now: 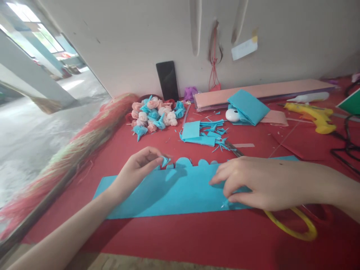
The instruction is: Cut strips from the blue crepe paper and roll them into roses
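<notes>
My left hand (143, 163) pinches a small blue paper piece (165, 161) between thumb and fingertips, just above the far edge of a long blue paper sheet (157, 197). My right hand (244, 183) is low over the sheet's right part, its fingers bent and apart. By its thumb tip is a small crumpled blue scrap (225, 204); I see no firm hold on it. Rounded blue paper cutouts (183, 162) lie along the sheet's far edge. Scissors with a yellow handle (295, 225) lie partly hidden under my right hand and wrist.
Pink, white and blue paper flowers (154, 112) are heaped at the back. Behind them a black phone (168, 80) leans on the wall. Cut blue paper (194, 131), a folded blue packet (249, 107) and a yellow glue gun (315, 115) lie rightward. Red-green fringe (70, 150) borders the left.
</notes>
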A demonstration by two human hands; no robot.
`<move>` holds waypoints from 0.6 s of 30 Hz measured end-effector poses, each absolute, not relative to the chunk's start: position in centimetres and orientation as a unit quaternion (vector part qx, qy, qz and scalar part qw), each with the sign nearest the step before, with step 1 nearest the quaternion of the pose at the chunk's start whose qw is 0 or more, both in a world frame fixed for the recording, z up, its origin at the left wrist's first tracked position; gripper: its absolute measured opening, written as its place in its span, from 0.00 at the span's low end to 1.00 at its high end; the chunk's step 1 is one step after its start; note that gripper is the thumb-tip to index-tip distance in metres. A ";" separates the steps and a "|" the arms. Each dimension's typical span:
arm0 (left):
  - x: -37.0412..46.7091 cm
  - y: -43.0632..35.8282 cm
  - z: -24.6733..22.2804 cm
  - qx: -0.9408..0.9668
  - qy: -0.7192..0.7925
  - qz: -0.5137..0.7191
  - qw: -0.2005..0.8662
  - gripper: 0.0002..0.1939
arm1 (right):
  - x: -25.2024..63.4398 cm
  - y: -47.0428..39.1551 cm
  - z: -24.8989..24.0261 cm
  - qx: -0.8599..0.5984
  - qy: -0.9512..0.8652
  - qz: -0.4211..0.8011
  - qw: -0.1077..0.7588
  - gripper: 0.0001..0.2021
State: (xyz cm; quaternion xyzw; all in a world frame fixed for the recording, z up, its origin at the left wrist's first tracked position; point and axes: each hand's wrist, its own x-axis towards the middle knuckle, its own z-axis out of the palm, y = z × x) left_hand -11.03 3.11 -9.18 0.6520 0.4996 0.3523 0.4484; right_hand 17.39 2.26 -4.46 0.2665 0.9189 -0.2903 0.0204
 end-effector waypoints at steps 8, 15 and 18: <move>-9.4 0.9 -8.4 0.578 0.399 0.392 0.594 0.10 | 16.2 0.3 -3.9 0.225 0.937 -0.259 -0.072 0.11; -8.9 -0.9 -7.3 0.589 0.367 0.404 0.596 0.05 | 15.0 -1.5 -3.6 0.187 0.950 -0.226 -0.101 0.08; -9.1 -0.9 -7.2 0.603 0.364 0.413 0.577 0.03 | 15.0 -1.7 -3.7 0.191 0.951 -0.219 -0.104 0.07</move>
